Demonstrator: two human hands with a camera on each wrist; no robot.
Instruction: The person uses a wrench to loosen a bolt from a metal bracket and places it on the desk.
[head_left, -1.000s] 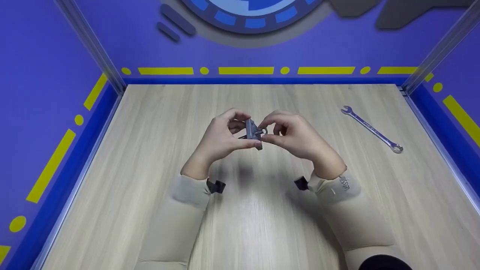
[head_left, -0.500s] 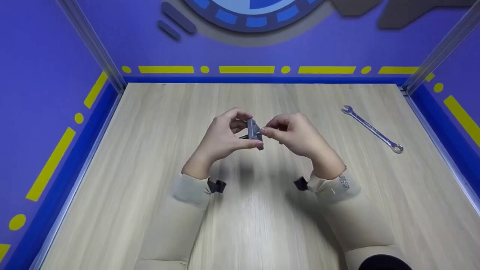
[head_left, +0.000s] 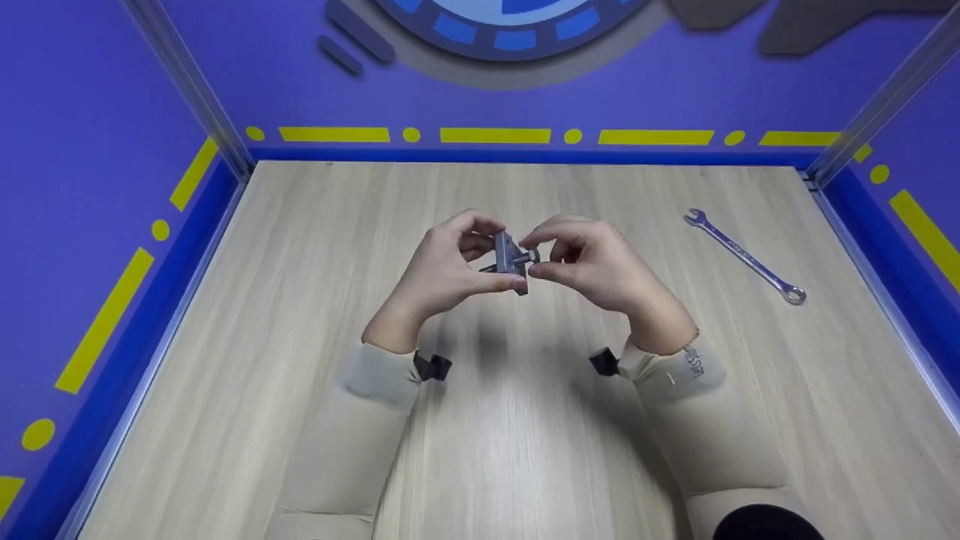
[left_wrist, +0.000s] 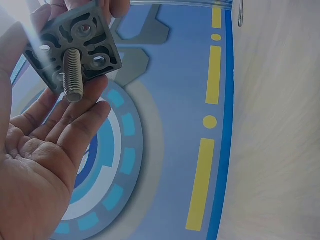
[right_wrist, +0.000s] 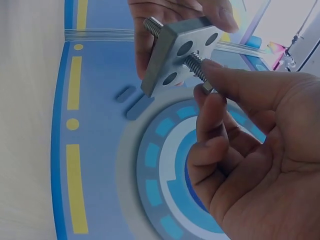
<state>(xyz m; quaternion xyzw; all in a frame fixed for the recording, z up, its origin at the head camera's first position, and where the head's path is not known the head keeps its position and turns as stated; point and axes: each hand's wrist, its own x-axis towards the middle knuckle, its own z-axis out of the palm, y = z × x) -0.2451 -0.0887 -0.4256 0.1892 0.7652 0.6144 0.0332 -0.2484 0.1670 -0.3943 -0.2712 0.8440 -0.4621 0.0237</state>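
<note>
A grey square plate with several holes is held up above the table, its edges between the thumb and fingers of my left hand. A threaded bolt stands in the plate's middle, its head towards my right hand. The thumb and index finger of that hand pinch the bolt's head, partly covering it in the right wrist view. From the plate's recessed far face a threaded shank sticks out, seen in the left wrist view.
A combination wrench lies at the right of the wooden table. Blue printed panels wall the table at the back and both sides, with metal posts at the corners.
The right thumb and fingers have shifted round the bolt's head, which was covered half a second ago and shows between them now. My left hand keeps its hold on the plate.
</note>
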